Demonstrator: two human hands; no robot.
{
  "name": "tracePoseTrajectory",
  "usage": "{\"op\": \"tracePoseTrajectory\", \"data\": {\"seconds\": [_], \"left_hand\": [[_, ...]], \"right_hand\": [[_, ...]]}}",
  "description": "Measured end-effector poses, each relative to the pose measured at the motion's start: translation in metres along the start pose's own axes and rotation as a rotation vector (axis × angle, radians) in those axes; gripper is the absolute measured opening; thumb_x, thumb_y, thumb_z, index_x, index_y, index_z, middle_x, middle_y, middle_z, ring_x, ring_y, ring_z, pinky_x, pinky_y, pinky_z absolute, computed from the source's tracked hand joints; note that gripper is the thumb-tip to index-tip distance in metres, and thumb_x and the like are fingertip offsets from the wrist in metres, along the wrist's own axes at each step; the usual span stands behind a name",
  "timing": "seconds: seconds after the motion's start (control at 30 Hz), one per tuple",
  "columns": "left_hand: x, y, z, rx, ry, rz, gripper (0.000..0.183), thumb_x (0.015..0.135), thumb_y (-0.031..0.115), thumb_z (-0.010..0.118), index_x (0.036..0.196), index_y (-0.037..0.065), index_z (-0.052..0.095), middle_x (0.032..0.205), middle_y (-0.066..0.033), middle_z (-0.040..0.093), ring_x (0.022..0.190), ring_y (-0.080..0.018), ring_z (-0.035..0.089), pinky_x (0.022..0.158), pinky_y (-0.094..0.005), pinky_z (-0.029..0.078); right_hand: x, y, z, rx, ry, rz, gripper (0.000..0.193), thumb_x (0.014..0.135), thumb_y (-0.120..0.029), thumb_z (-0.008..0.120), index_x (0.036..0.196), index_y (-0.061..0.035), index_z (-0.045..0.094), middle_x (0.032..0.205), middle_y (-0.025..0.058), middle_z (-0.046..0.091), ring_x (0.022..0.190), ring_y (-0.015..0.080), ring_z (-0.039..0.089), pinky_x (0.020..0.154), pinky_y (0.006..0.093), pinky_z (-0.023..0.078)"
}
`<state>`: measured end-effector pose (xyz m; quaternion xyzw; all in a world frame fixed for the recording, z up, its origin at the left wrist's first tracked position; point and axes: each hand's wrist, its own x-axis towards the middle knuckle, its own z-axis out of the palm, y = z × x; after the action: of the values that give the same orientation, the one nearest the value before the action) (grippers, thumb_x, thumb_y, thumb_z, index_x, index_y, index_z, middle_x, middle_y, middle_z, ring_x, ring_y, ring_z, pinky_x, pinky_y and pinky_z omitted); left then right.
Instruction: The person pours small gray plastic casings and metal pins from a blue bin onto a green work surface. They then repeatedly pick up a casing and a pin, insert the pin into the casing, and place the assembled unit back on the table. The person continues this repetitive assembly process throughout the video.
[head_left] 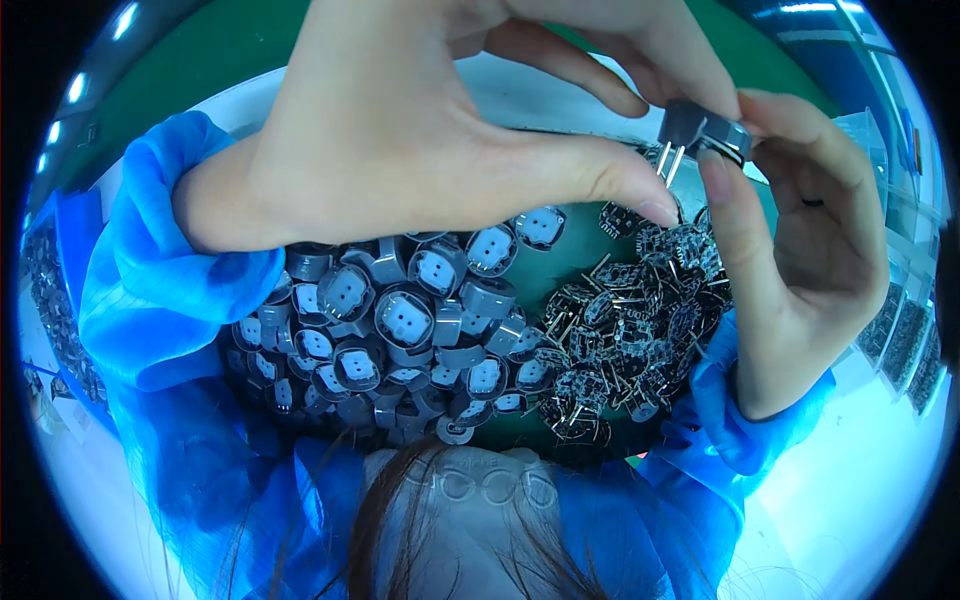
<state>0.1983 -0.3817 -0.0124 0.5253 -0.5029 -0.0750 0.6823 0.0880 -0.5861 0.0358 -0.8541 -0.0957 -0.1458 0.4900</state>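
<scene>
Both hands are raised close to the camera over a green mat [560, 270]. My right hand [800, 250] pinches a small grey round housing with two metal pins [700, 135] between thumb and fingers. My left hand [430, 110] meets it from the left, fingertips on the same part and thumb just below the pins. Beneath the hands lie a heap of grey round housings [400, 330] on the left and a heap of small dark circuit boards with pins [630, 330] on the right. Both arms wear blue sleeves.
Trays of small parts [905, 340] sit at the right edge, and more parts [50, 300] at the far left. A white table surface [860, 490] surrounds the mat. A face mask and hair [470, 500] fill the lower middle.
</scene>
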Motion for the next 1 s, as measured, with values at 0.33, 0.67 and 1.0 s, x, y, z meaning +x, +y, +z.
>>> {"op": "tracePoseTrajectory", "data": {"seconds": [0.33, 0.67, 1.0], "left_hand": [[0.005, -0.009, -0.015, -0.166, -0.127, -0.120, 0.029, 0.086, 0.006, 0.081, 0.109, -0.007, 0.070, 0.104, -0.0222, 0.072, 0.092, -0.0256, 0.075, 0.082, -0.0337, 0.065], [-0.004, -0.016, -0.003, 0.048, 0.025, 0.002, 0.019, 0.089, 0.002, 0.073, 0.108, -0.003, 0.071, 0.101, -0.0175, 0.072, 0.088, -0.0256, 0.073, 0.077, -0.0330, 0.064], [0.009, 0.001, -0.007, 0.425, -0.113, 0.130, 0.018, 0.077, 0.006, 0.076, 0.094, 0.003, 0.076, 0.091, -0.0122, 0.072, 0.067, -0.0220, 0.069, 0.055, -0.0313, 0.057]], "right_hand": [[-0.004, 0.007, 0.011, -0.323, 0.035, -0.201, 0.055, 0.081, 0.010, 0.077, 0.130, 0.0082, 0.054, 0.125, 0.0234, 0.066, 0.107, 0.0312, 0.070, 0.093, 0.0399, 0.058], [0.004, 0.002, 0.016, -0.106, -0.047, 0.052, 0.076, 0.075, 0.003, 0.085, 0.141, 0.0042, 0.049, 0.125, 0.0220, 0.066, 0.107, 0.0283, 0.071, 0.092, 0.0359, 0.059], [0.001, -0.010, 0.009, -0.058, -0.051, 0.300, 0.078, 0.071, 0.003, 0.087, 0.140, 0.0044, 0.052, 0.116, 0.0210, 0.071, 0.105, 0.0254, 0.072, 0.091, 0.0345, 0.059]]}}
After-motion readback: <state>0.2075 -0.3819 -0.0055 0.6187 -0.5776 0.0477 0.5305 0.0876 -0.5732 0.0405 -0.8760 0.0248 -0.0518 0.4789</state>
